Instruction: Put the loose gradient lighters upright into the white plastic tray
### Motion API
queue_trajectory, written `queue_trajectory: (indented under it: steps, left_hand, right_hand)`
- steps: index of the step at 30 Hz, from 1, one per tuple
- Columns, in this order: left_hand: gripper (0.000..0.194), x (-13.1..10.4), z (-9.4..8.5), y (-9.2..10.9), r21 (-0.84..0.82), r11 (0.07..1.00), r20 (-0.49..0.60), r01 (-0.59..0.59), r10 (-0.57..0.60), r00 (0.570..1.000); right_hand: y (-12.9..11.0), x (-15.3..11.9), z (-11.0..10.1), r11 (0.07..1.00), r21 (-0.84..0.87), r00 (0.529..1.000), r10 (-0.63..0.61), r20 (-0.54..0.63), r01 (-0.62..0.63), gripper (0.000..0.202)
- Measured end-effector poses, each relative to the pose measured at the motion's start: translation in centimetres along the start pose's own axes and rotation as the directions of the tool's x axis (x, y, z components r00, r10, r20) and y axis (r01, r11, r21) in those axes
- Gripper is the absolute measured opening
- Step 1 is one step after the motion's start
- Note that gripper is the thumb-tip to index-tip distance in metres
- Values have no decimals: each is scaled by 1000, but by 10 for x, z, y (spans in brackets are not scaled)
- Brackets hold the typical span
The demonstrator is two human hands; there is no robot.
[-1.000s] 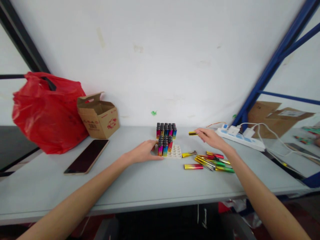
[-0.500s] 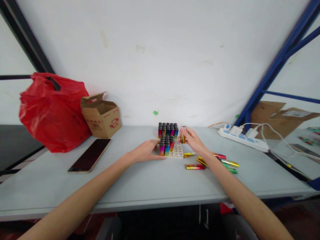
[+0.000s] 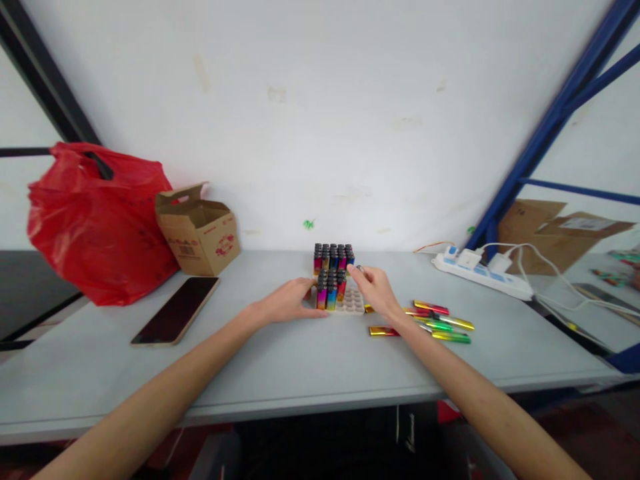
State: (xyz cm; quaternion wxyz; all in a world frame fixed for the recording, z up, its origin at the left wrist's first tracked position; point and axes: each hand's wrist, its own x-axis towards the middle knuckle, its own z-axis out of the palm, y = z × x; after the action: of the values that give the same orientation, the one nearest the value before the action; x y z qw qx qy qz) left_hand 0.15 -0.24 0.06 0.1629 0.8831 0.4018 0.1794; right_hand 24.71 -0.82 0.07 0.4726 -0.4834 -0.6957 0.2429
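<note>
Left hand [image 3: 289,305]: fingers flat and together against the tray [image 3: 350,303].
Right hand [image 3: 376,291]: pinching a lighter [image 3: 358,269] over the tray.
Loose lighters [image 3: 440,321]: just right.

Rainbow-coloured, black-capped lighters [image 3: 331,275] in a white tray [image 3: 354,303]; red bag [image 3: 93,220].
</note>
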Motion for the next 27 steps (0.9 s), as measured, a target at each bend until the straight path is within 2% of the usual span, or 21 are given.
queue_trajectory:
  steps: [6,10,14,18,21,24,27]
  left_hand:
    - [60,0,-2,2,-16,1000,11,-11,11,1000]
    - [62,-1,-2,2,-17,1000,13,-2,2,1000]
    - [65,0,-2,2,17,1000,28,3,-4,1000]
    - [63,0,-1,1,0,1000,12,-5,5,1000]
    - [63,-1,-1,0,-5,1000,10,-3,3,1000]
    - [63,-1,-1,1,-4,1000,5,4,-4,1000]
    - [62,-1,-3,3,-6,1000,4,1,-1,1000]
  right_hand:
    - [1,-2,-1,998,-60,999,6,-50,-9,50]
    - [-3,-5,-7,993,-109,998,-56,-36,52,51]
    - [-10,-7,-18,960,-199,977,-179,115,199,44]
    - [-10,-7,-27,875,-298,905,-290,312,383,48]
    - [-7,-7,-27,878,-300,881,-234,411,374,55]
    - [-5,-9,-25,920,-239,897,-200,395,310,57]
    - [-3,-9,-22,912,-253,899,-212,382,323,54]
